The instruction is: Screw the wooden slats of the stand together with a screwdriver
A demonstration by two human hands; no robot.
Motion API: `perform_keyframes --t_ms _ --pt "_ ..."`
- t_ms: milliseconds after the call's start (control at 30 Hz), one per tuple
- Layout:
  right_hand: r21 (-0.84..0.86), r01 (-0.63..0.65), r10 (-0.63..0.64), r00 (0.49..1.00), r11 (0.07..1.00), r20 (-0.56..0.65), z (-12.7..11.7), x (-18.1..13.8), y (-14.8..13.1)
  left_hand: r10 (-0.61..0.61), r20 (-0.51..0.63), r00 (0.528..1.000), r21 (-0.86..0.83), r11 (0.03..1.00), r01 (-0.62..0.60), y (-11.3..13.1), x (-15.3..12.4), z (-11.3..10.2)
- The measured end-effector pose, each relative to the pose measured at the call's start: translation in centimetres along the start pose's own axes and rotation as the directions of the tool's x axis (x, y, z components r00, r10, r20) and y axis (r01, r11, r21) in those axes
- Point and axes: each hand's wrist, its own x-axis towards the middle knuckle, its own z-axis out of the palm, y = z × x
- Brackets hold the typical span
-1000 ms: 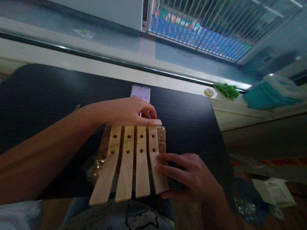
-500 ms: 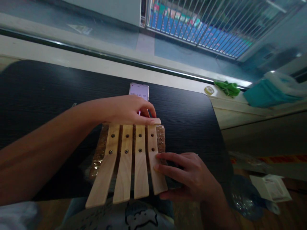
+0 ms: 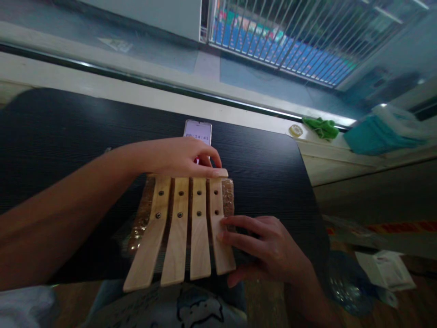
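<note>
Four tapered wooden slats fan toward me from a wooden crossbar (image 3: 223,172), over a bubble-wrapped brown block (image 3: 228,196). My left hand (image 3: 193,157) grips the crossbar, thumb along its top and fingers bent over the far side, partly hidden. Dark screw heads show in the three left slats (image 3: 173,255); the rightmost slat (image 3: 223,253) has two holes where I make out no screw heads. Against this slat's right edge lie the index and middle fingertips of my right hand (image 3: 266,248). Its fingers are apart, with the thumb low near the slat's end.
A phone (image 3: 198,130) showing a timer lies beyond my left hand on the black table (image 3: 266,164). On the sill sit a tape roll (image 3: 296,130), a green cloth (image 3: 321,128) and a teal bin (image 3: 378,134). A large clear bottle (image 3: 348,282) is at lower right.
The thumb of my right hand has shifted slightly away from the end of the rightmost slat. My left hand keeps its place on the crossbar. The view has tilted a little.
</note>
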Motion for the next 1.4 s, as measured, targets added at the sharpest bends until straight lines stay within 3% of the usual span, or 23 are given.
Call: perform_keyframes --t_ms 1400 --pt "-0.009 -0.022 0.023 0.998 1.000 0.064 -0.27 -0.28 -0.06 0.010 -0.010 1.000 -0.032 0.999 -0.011 -0.13 -0.03 0.27"
